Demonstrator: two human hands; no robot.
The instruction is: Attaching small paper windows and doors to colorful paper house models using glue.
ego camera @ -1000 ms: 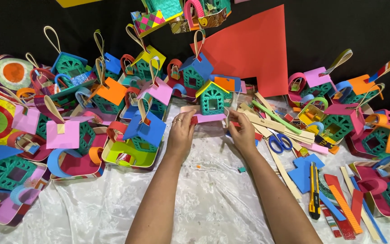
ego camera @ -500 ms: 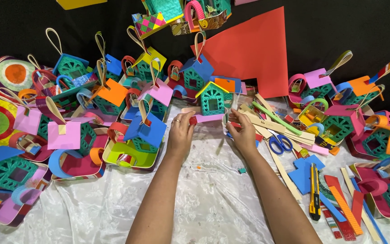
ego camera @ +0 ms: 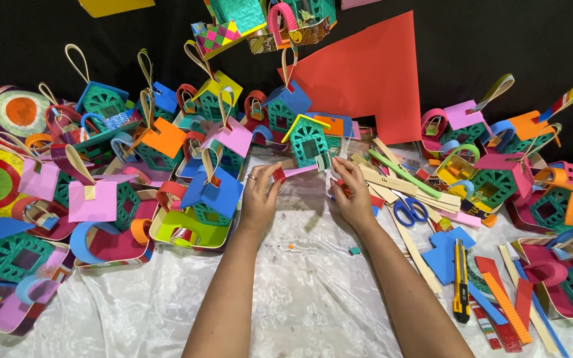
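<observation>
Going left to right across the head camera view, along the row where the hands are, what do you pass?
Pink square roof → blue-roofed paper house → left hand → right hand → blue scissors → yellow utility knife → green lattice house.

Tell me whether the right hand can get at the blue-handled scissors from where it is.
Probably yes. The scissors lie flat on the white cloth just to the outer side of the right hand, with only loose card strips around them and nothing lying over the handles.
</observation>
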